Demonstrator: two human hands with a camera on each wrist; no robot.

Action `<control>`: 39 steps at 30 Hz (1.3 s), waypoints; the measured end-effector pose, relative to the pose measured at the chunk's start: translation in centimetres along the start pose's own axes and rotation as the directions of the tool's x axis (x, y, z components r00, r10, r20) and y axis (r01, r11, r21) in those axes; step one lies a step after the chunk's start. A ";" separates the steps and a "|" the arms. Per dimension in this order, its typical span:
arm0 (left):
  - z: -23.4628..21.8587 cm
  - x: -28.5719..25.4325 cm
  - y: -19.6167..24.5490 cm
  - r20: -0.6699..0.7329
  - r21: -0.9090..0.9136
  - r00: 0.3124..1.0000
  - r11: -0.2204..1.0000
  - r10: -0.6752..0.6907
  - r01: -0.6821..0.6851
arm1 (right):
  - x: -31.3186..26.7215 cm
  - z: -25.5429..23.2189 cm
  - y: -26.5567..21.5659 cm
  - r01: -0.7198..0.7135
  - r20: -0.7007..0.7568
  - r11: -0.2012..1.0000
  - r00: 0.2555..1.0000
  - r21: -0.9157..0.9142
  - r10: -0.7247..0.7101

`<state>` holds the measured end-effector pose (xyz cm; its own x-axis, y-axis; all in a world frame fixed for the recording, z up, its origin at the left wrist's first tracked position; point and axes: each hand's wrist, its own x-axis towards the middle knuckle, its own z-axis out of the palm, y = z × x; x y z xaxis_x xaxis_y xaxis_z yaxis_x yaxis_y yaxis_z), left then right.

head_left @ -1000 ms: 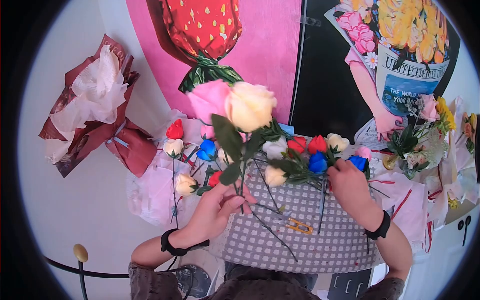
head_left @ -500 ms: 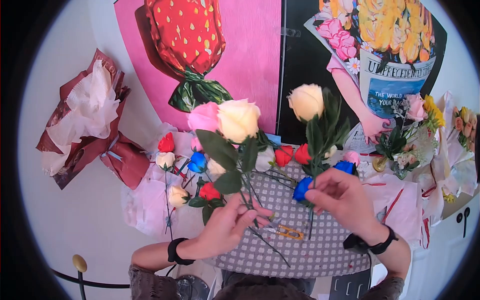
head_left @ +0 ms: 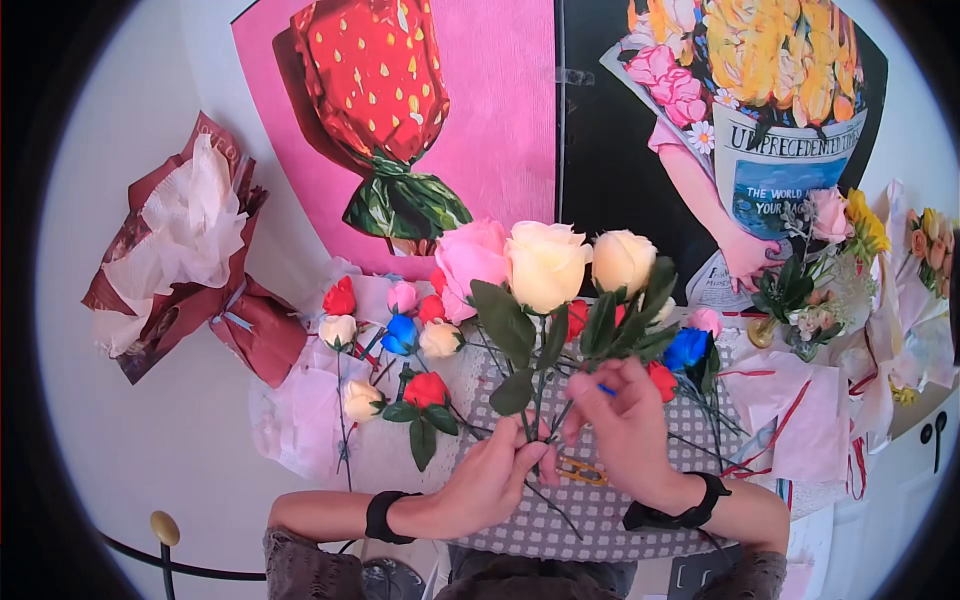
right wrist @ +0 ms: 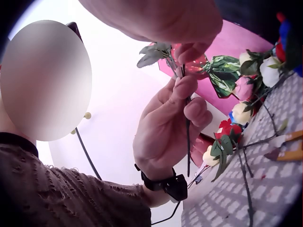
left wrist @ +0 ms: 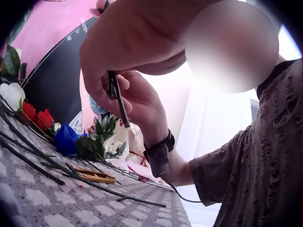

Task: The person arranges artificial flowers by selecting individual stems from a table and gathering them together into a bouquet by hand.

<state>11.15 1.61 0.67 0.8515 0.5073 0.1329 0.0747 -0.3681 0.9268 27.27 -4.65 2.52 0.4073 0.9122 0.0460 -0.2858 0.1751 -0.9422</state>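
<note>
My left hand [head_left: 490, 475] pinches the stems of a large pink rose [head_left: 468, 262] and a cream rose [head_left: 547, 265], which stand upright above it. A second cream rose [head_left: 622, 262] rises beside them, its stem gripped by the thumb and fingers of my right hand [head_left: 625, 420]. Both hands are close together, and the stems come together at the left fingertips. Dark green leaves [head_left: 505, 320] spread below the blooms. In the right wrist view, a thin stem [right wrist: 188, 146] runs down past the left fingers.
Small yellow-handled snips [head_left: 580, 470] lie on the grey checked cloth [head_left: 510, 520]. Left on the table are a red rose [head_left: 427, 390], a blue rose [head_left: 400, 334] and several others. Another blue rose [head_left: 685, 348] lies right. A wrapped bouquet paper [head_left: 190, 250] stands far left.
My right hand has lifted a cream rose from the table on the right and brought it left, beside the two roses in my left hand. The left hand has shifted slightly right.
</note>
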 end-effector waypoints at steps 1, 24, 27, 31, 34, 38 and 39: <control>-0.1 -0.1 0.2 0.003 0.008 1.000 1.000 -0.014 0.014 | 0.1 0.2 -0.3 0.062 -0.038 0.997 0.997 0.043 -0.061; 1.3 0.0 0.4 0.020 -0.213 0.998 0.975 -0.055 0.058 | 1.3 -2.0 3.1 0.435 0.148 0.875 0.871 0.212 -0.469; 1.7 0.2 -0.1 0.021 -0.226 0.999 0.973 -0.038 0.042 | 0.6 -1.4 1.6 0.348 0.103 0.922 0.924 0.171 -0.368; 2.1 0.3 -0.3 0.034 -0.362 0.998 0.930 -0.053 0.062 | 0.5 -1.4 1.1 0.288 0.035 0.932 0.953 0.220 -0.302; 2.2 0.6 -0.3 0.038 -0.478 0.998 0.877 -0.041 0.054 | 0.7 -1.6 0.9 0.271 0.050 0.927 0.955 0.259 -0.293; 2.2 0.6 -0.8 0.019 -0.399 0.998 0.915 -0.054 0.057 | 0.3 -1.5 0.1 0.126 0.074 0.856 0.979 0.502 -0.188; 2.1 0.6 -0.7 0.021 -0.398 0.998 0.916 -0.053 0.057 | 0.3 -1.6 0.1 0.128 0.072 0.855 0.979 0.502 -0.189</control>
<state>12.72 0.52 -0.69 0.8569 0.5097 0.0765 -0.0898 0.0015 0.9960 28.74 -5.00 1.89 0.3902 0.8868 0.2475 -0.6278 0.4529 -0.6331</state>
